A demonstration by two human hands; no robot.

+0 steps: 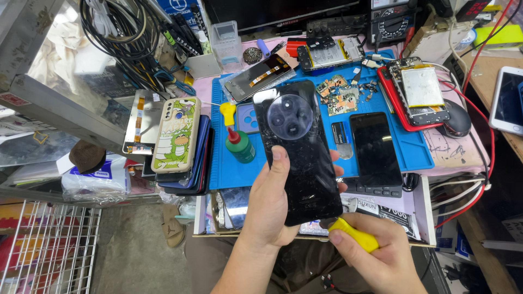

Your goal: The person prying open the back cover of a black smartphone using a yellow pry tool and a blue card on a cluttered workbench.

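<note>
Two hands at work over a blue mat (pixel 414 155) on a cluttered bench. Left hand (pixel 271 209) grips a black phone (pixel 298 152) from below, thumb pressed on its back, fingers wrapped behind the far edge. Phone held up, back facing the camera, tilted slightly; round camera ring near its top; back glass looks cracked and scuffed. It hovers above the near edge of the mat, not touching it.

Right hand (pixel 376 253) closed around a yellow-handled tool (pixel 355 234), just beside the phone's lower right corner. Tool tip hidden behind the phone; cannot tell whether it touches.

On the mat: green bottle with red cap (pixel 239 146) near its left edge, a second dark phone (pixel 375 148) lying flat at centre right, small circuit boards (pixel 339 93) toward the far side. An opened phone in a red frame (pixel 419 92) rests across the mat's right far corner, a computer mouse (pixel 456 120) just beyond it. Left of the mat, a stack of phones topped by a cartoon-print case (pixel 177 133). Coiled cables (pixel 122 32) hang well beyond the mat's left far corner.
</note>
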